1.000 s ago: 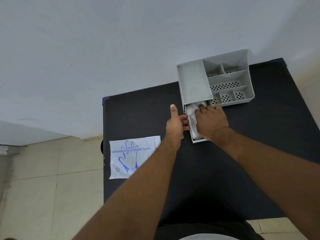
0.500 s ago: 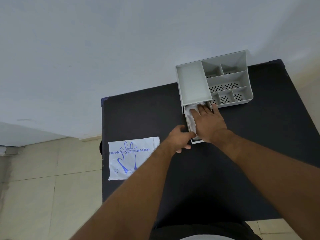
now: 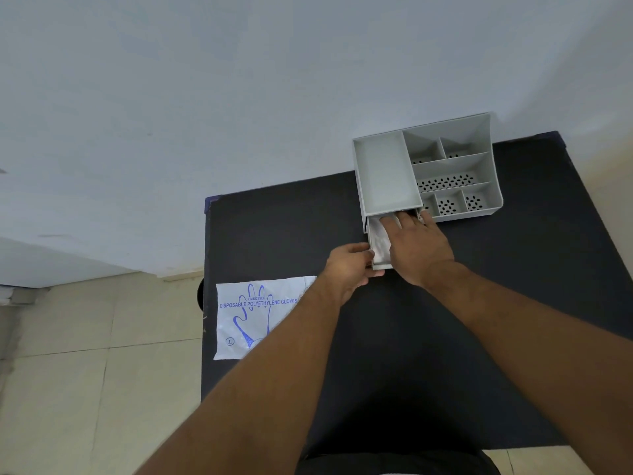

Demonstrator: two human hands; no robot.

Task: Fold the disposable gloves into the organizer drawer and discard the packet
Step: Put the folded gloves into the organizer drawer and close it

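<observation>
A grey organizer (image 3: 383,173) with several compartments stands at the back of the black table (image 3: 479,337). Its drawer (image 3: 381,267) is pulled out toward me from under the left compartment. Folded clear gloves (image 3: 379,236) lie inside the drawer. My right hand (image 3: 416,246) lies flat on the gloves, fingers spread and reaching into the drawer's back. My left hand (image 3: 349,269) holds the drawer's front left corner with curled fingers. The white glove packet (image 3: 255,317) with blue print lies at the table's left edge, partly hidden by my left forearm.
The table stands against a pale wall (image 3: 239,97). Tiled floor (image 3: 85,371) shows to the left, below the table's edge. A dark round object (image 3: 200,294) peeks out beside the table's left edge.
My left hand slid from the drawer's left side to its front corner and curled around it. My right hand pushed deeper into the drawer over the gloves.
</observation>
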